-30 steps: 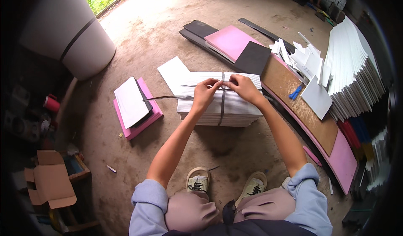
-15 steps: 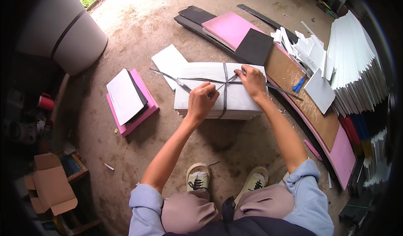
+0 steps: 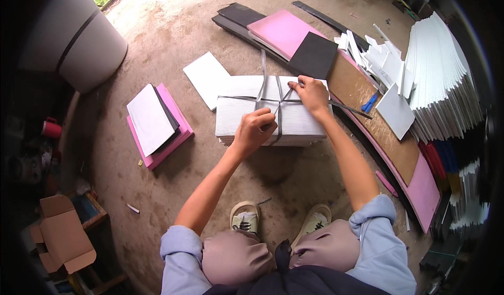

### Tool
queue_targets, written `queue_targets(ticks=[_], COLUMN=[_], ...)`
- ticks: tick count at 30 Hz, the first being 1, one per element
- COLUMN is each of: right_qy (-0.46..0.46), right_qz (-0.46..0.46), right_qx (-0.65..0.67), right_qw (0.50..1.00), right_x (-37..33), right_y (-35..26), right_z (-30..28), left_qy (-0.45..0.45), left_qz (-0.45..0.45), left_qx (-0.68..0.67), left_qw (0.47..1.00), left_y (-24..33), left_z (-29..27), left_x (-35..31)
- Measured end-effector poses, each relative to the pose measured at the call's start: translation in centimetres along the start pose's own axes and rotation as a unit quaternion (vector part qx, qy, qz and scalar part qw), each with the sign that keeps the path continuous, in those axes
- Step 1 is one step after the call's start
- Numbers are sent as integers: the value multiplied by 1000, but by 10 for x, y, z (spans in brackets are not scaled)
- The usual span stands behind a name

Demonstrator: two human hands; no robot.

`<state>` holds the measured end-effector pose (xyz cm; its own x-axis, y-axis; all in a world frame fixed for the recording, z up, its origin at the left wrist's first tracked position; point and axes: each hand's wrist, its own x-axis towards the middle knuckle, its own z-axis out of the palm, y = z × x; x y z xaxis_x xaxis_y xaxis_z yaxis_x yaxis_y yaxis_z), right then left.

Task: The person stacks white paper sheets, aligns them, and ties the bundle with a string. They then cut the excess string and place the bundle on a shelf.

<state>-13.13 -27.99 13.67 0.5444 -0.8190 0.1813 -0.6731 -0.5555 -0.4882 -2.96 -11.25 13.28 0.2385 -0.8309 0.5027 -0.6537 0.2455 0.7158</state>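
Observation:
A stack of white sheets (image 3: 310, 124) lies on the dirt floor in front of me, bound crosswise by a grey strap (image 3: 261, 80). My left hand (image 3: 253, 131) is closed on the strap where the bands cross, at the stack's near middle. My right hand (image 3: 311, 93) pinches a strap end at the stack's far right top. One loose strap tail runs away from me past the far edge, another runs right over the brown board (image 3: 367, 101).
A pink and white sheet pile (image 3: 157, 120) lies to the left, a single white sheet (image 3: 207, 77) beyond it. Pink and black boards (image 3: 294, 35) lie at the back. Tall white sheet stacks (image 3: 443, 80) stand right. A cardboard box (image 3: 63, 237) sits lower left, a large white roll (image 3: 79, 38) upper left.
My left hand has moved from the strap's left part to the crossing and closed there. The loose tail that lay to the left now points away from me. My right hand stays at the stack's right top.

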Motion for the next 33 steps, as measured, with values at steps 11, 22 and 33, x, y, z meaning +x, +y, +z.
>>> queue_targets(ticks=[11,22,33], right_qy=[-17,-68,-94], right_qz=[-40,2,37], right_qx=[-13,-15,74], right_qw=[999,998,992], right_x=[-12,-45,-62], right_y=[6,-20,66], right_z=[-22,-87,-137], left_qy=[1,-45,14], left_qz=[-122,-78,180], left_qx=[-60,-138,143], left_qw=[991,986,973], left_y=[-10,30,109], left_z=[-10,-8,53], left_x=[8,54,126])
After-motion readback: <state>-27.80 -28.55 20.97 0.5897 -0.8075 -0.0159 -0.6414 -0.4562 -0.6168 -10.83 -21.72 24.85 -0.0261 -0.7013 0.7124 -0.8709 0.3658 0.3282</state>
